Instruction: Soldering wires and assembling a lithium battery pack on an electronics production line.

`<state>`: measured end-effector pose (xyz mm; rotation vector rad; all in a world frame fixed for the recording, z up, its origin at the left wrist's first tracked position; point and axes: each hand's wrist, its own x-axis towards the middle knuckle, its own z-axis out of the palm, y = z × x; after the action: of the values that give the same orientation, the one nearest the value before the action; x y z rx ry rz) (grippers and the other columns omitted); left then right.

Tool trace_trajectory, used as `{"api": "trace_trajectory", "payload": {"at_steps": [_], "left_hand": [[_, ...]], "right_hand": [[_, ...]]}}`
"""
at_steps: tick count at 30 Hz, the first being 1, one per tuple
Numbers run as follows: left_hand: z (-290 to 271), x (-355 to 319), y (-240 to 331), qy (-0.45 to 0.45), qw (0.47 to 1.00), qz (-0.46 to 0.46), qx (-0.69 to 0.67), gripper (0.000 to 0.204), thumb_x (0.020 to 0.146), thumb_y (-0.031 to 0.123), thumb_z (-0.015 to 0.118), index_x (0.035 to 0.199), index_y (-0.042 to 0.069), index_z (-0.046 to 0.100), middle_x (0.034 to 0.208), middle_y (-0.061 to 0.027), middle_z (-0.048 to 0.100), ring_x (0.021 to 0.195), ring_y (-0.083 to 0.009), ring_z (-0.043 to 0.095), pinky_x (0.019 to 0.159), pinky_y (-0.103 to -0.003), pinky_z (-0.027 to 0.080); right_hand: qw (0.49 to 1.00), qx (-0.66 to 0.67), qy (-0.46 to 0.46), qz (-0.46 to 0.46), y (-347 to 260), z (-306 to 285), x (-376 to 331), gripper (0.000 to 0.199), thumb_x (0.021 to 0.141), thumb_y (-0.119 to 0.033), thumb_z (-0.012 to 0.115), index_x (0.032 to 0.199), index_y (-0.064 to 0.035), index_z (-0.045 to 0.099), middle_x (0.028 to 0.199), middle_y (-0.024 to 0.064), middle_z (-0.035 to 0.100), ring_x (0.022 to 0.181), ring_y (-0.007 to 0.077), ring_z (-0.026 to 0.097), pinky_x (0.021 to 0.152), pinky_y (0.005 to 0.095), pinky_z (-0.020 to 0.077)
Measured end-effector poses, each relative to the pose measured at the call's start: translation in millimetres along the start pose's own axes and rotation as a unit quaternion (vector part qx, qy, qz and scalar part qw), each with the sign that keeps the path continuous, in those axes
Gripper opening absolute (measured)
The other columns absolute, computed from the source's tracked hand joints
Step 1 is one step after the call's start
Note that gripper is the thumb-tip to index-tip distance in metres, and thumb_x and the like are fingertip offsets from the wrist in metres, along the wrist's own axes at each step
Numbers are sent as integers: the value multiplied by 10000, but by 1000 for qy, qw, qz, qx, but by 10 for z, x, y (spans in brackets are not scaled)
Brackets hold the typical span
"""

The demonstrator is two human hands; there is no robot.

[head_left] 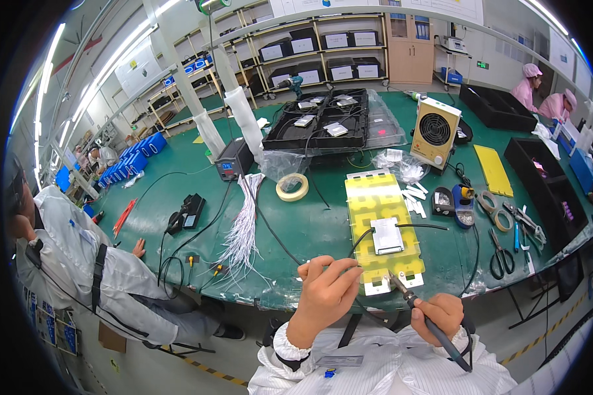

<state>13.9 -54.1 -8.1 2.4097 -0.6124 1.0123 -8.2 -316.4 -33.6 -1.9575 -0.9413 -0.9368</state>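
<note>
My right hand (437, 318) is wrapped round the grey handle of a soldering iron (428, 322). The iron's metal tip points at the near end of a yellow fixture plate (371, 209), by its white end tabs. My left hand (326, 289) is raised just left of that end, its fingers pinched together; what they hold is too small to make out. On the plate lies a flat white module (387, 236) with black leads leaving both sides. One lead runs toward my left fingers. A black cable also passes behind that hand.
Left of the plate lie a tape roll (292, 187) and a bundle of white wires (244, 224). Scissors (501, 255), pliers (526, 222) and a soldering stand (464, 205) sit at the right. Behind stand a fan unit (435, 131) and black trays (319, 122). A co-worker (105, 257) stands at left.
</note>
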Motion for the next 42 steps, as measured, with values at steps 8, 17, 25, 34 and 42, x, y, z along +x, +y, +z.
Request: {"api": "trace_trajectory", "payload": {"at_steps": [8,17,25,34,42], "left_hand": [[271,-47,-15,-53,992,5,-118,179,730,49,781,882,90,696,1150,-12,714,987,-256,590,848,-397,404],[368,-43,9,-80,990,28,-116,140,789,72,752,915,67,691,1205,-31,677,1080,-274,581,875,-400,414],[384,36,40,-78,989,35,-122,147,771,57,767,900,83,703,1188,-23,702,1055,-277,583,894,-411,416],[-158,-305,-857,73,990,-115,46,102,820,79,766,914,100,733,1247,-60,683,1191,-317,545,1045,-443,363],[508,-1178,-1377,-58,958,-268,79,114,835,88,743,944,125,748,1357,-118,597,1249,-367,476,1065,-484,349]], "right_hand": [[1000,3,-27,-1,7,20,-21,163,739,12,763,896,7,717,621,58,601,464,213,559,441,334,416],[1000,1,-25,6,5,40,-40,162,748,-4,767,902,5,719,617,54,591,466,213,560,440,336,417],[1000,-2,-23,6,-4,41,-25,160,735,2,764,889,8,721,609,55,576,462,213,553,436,335,401],[1000,13,3,-7,79,-22,40,176,778,-17,762,941,24,710,629,72,598,477,227,567,449,341,408],[997,14,76,14,303,-157,376,182,831,-40,770,986,35,711,679,106,641,535,245,591,494,354,448]]}}
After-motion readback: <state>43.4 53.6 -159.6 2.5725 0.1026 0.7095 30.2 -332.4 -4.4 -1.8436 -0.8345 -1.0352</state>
